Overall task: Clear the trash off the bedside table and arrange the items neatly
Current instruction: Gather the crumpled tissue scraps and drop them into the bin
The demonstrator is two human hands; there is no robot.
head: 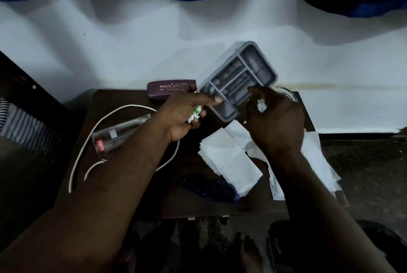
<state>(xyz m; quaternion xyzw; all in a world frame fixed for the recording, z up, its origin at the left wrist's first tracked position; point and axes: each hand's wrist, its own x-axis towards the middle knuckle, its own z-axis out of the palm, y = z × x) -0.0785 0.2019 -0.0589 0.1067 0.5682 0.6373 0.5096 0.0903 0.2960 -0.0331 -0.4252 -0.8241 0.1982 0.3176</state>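
Head cam, pretty dim: left hand (pixel 185 111) has its grip closed on a crumpled green-and-white wrapper (pixel 196 112), and the right hand (pixel 275 118) is pinched shut around a small white paper scrap (pixel 261 105). Both sit over the dark bench (pixel 114 100), just near of a grey divided tray (pixel 240 78) at the far edge. Flat white papers (pixel 229 158) lie under the right wrist. Left of that there's a tipped-over glass (pixel 119 138) inside a loop of white cable (pixel 92 131), with a maroon glasses case (pixel 169 91) at the far side.
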